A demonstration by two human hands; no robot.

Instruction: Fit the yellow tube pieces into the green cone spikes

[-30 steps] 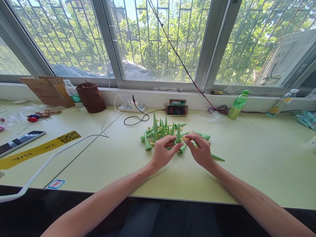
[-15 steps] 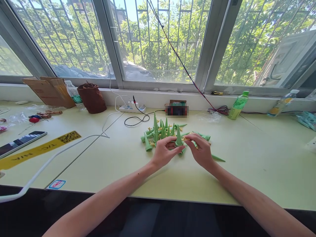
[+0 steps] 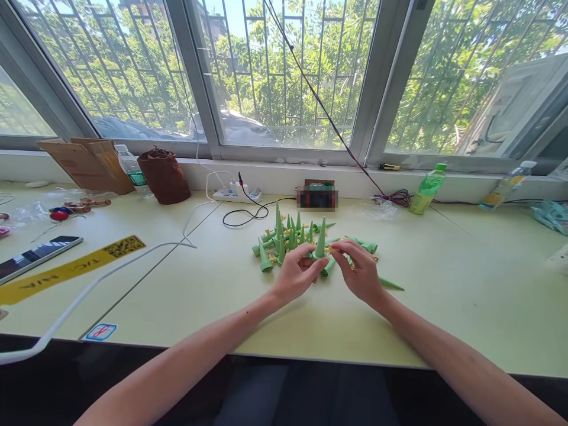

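My left hand [image 3: 296, 273] is closed around the base of a green cone [image 3: 321, 239], which points upward. My right hand [image 3: 360, 269] pinches a small yellow piece [image 3: 331, 249] at the right side of that cone; whether the piece is joined to it I cannot tell. Behind and around both hands lies a pile of similar green cones [image 3: 278, 228], some upright and some on their sides, with small yellow parts among them. One loose green cone [image 3: 390, 284] lies beside my right wrist, its tip to the right.
A power strip [image 3: 237, 194] with cables stands by the window ledge. Toward the back right are a green bottle [image 3: 428, 189] and a clear bottle [image 3: 506, 186]. On the left lie a phone [image 3: 39, 257], a white cable [image 3: 110, 272] and a brown pouch [image 3: 163, 176].
The cone in my left hand has shifted slightly and stands a little higher. Both hands keep nearly the same place and the same hold.
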